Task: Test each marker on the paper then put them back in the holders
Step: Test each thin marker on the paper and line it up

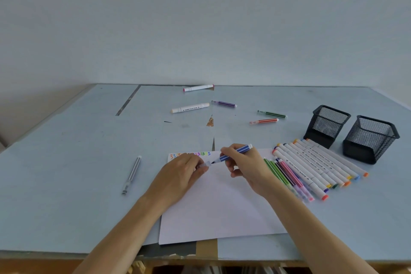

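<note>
My right hand (244,167) grips a blue striped marker (235,152) above the white paper (218,207), its dark tip pointing left. My left hand (180,173) pinches the marker's clear cap (205,164) right at that tip. A row of coloured squiggles (201,154) runs along the paper's top edge. Two black mesh holders (327,125) (370,139) stand at the right and look empty. Beside the paper lies a row of thin striped markers (287,176) and thick white markers (318,162).
Loose markers are scattered farther back: two thick white ones (198,87) (190,108), a purple (224,103), a green (272,114) and a red one (264,121). A grey marker (131,174) lies at the left. The table's front edge is near my forearms.
</note>
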